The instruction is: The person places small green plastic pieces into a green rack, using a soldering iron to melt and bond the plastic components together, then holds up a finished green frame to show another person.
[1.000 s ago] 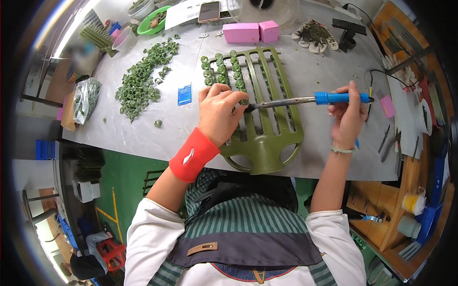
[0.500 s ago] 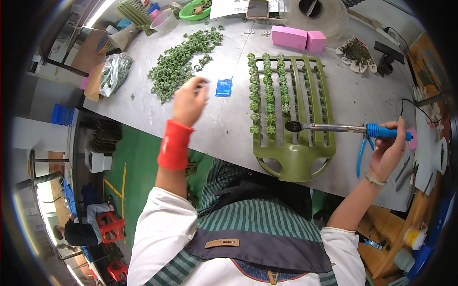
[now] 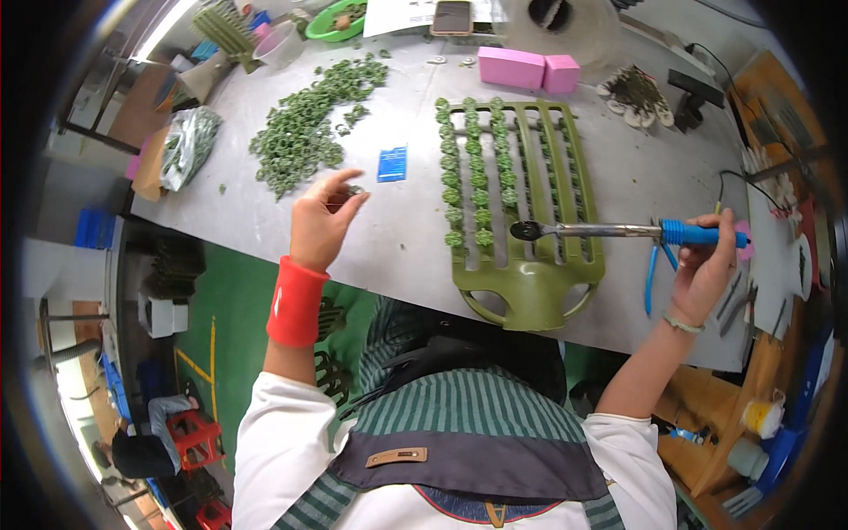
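Note:
My left hand (image 3: 320,221), with a red wristband, pinches a small green-grey piece (image 3: 355,190) between thumb and fingers, beside a blue packet (image 3: 391,164). Behind it spreads a pile of small green ring-like pieces (image 3: 305,124). My right hand (image 3: 707,263) is closed round the blue handle of a soldering-iron-like tool (image 3: 609,230). Its metal shaft points left, and the dark rounded tip hovers over an olive-green slotted plastic frame (image 3: 530,287). Rows of small green pieces (image 3: 480,168) line the frame's left bars. Farther right, other slots also hold green bits, partly hidden by the bars.
Pink blocks (image 3: 512,69), a phone (image 3: 451,18) and a dirty glove (image 3: 636,95) lie at the back. Blue-handled pliers (image 3: 652,274) lie under the tool. A plastic bag of green pieces (image 3: 189,146) sits at the left edge. Another person (image 3: 146,450) sits far left.
My left hand has come back from the pile, toward me, with the small piece in its fingers. My right hand keeps the tool over the frame. The whole view has shifted slightly.

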